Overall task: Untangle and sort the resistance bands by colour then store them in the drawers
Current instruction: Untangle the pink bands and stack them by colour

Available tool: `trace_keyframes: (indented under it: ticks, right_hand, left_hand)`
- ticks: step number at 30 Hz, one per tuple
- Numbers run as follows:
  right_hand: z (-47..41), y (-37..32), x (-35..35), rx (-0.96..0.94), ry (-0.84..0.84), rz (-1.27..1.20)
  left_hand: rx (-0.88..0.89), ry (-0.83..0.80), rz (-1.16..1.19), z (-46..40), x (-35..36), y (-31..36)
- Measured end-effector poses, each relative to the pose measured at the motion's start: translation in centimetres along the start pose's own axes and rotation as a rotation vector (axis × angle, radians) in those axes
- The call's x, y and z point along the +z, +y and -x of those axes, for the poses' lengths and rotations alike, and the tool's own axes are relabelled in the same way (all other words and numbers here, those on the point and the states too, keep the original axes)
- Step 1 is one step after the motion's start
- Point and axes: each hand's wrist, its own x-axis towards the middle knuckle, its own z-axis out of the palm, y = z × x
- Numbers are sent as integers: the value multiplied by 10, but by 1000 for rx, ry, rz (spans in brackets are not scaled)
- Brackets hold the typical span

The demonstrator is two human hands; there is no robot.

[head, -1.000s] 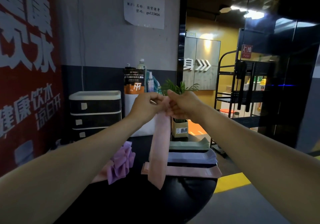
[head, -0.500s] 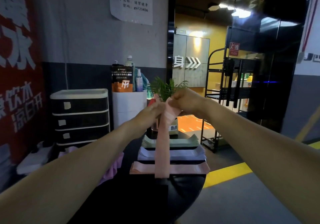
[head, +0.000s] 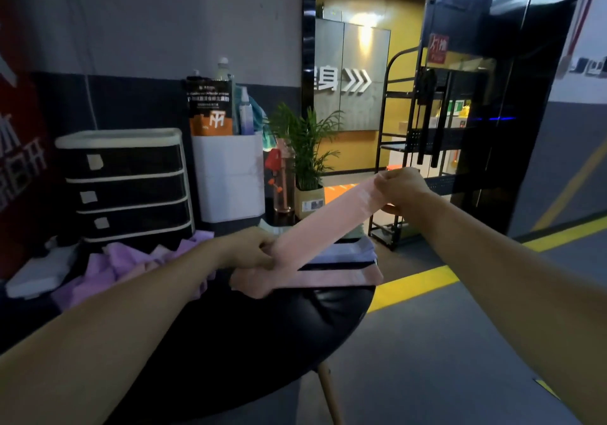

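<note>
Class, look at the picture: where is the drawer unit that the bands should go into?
In the head view, the black drawer unit stands at the left against the wall, beside the white bin and behind the tangled purple bands.

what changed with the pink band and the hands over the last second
The hands drew apart: the right hand went up and right, the left hand came down to the stack, so the pink band, earlier hanging, now spans slantwise between them. Both keep gripping it. The folded bands stayed put.

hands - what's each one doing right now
Left hand: pinching the lower end of the pink band.
Right hand: gripping its upper end.
</note>
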Motion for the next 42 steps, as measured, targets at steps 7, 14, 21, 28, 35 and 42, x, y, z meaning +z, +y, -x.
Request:
trace_keyframes:
  ticks: [7, 14, 21, 28, 35, 42]
  right_hand:
    - [-16, 59, 13, 143, 101, -17]
    - [-20, 104, 18, 232, 175, -40]
    - [-24, 131, 22, 262, 192, 29]
    - [-40, 160, 27, 313, 203, 64]
    - [-43, 167, 27, 301, 192, 82]
    - [-42, 175, 28, 197, 179, 265]
  left_hand:
    - [-236, 40, 192, 8, 16, -54]
    - [-390, 243, 973, 0, 34, -71]
    - [-462, 365, 1042, -20, 51, -77]
    - [-438, 246, 1185, -30, 50, -89]
    - [-465, 304, 1157, -32, 48, -86]
    - [-522, 473, 648, -39, 64, -99]
